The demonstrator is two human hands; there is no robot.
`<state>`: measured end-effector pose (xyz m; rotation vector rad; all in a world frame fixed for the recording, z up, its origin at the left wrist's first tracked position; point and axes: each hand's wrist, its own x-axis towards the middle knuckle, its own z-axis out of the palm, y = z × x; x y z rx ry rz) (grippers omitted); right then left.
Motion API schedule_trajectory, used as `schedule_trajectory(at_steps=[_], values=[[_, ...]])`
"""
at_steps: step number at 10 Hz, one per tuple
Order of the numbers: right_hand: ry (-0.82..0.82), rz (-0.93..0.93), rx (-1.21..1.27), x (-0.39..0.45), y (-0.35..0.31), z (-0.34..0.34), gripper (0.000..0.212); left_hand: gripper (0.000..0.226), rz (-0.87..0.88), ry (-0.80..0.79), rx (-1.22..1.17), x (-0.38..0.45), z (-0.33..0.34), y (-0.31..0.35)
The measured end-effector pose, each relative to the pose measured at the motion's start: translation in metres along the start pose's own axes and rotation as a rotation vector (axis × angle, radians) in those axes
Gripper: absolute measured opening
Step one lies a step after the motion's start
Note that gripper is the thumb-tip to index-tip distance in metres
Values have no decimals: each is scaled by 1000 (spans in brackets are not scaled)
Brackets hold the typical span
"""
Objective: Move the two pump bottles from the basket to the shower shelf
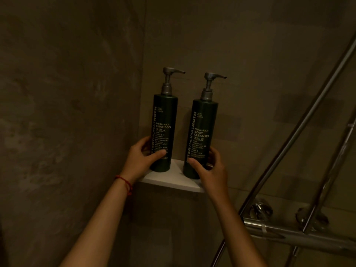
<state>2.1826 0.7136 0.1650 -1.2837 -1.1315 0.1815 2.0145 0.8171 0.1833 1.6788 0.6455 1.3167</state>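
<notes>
Now both bottles on shelf [169,182]: shampoo bottle [163,130] in left hand [143,158] grip, cleanser bottle [200,139] in right hand [210,170].

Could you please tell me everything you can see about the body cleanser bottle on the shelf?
The body cleanser bottle is a tall, dark green cylinder, seemingly plastic, with a grey pump head whose nozzle points right. Pale lettering reads "MEGA-RICH BODY CLEANSER". It stands nearly upright on the white corner shelf, near its front edge, to the right of the shampoo bottle and apart from it. The right hand grips its lower part, thumb across the front.
</notes>
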Motion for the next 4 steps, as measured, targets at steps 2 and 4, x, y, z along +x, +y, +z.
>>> schedule_trajectory(at_steps=[2, 4], values=[[1, 45, -46, -16, -5, -8, 64, 59, 60, 85, 104, -18, 6, -1], [63, 23, -187, -39, -13, -27, 68, 56, 210, 189, 338, -47, 13, -3]])
